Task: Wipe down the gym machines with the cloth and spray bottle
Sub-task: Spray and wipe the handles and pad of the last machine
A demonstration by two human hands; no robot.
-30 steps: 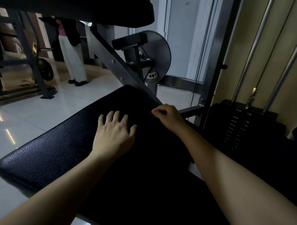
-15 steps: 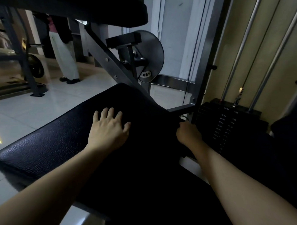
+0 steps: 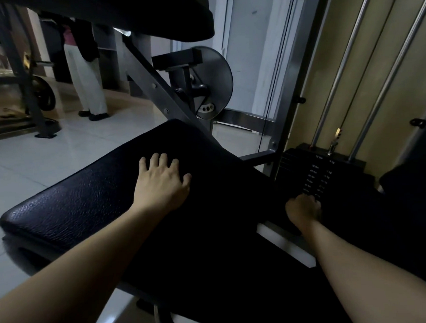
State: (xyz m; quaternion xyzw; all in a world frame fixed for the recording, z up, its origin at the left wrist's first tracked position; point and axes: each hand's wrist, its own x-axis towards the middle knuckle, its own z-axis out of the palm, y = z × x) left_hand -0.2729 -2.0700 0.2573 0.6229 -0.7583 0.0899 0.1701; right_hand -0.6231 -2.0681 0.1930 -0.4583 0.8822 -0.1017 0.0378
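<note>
Black padded bench of gym machine: pebbled leather-like skin, shiny at left end, rest in deep shadow, fills centre of view. Left hand flat on bench top, fingers spread, grip released. Right hand low off bench's right edge, against black weight stack. Fingers curled in shadow, cannot tell if grip holds anything.

Black pebble-grained seat pad; black weight stack; silver guide rods; pale glossy floor tiles.

Dim room with glossy pale tiled floor, beige wall.
</note>
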